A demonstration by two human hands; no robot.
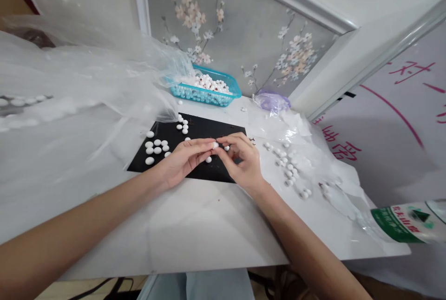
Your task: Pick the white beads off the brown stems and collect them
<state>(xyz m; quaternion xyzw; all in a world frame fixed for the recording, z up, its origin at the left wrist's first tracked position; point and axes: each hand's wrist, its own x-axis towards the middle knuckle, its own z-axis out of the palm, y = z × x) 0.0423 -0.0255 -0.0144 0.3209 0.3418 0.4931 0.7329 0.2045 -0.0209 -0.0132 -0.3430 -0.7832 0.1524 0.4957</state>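
My left hand (184, 159) and my right hand (242, 160) meet above a black mat (218, 127), their fingertips pinching a small white oval bead (215, 145) between them. A group of several white beads (155, 148) lies on the mat to the left of my left hand. Another few beads (181, 124) sit near the mat's far edge. A single bead (208, 159) rests on the mat just below my fingertips. Several more white beads (287, 165) lie on a plastic sheet to the right of my right hand.
A turquoise plastic basket (205, 97) heaped with white beads stands behind the mat against a floral wall panel. Transparent plastic sheeting (69, 77) billows at the left. A lilac bag (272, 101) sits at the back, and a water bottle (407, 223) enters at the right.
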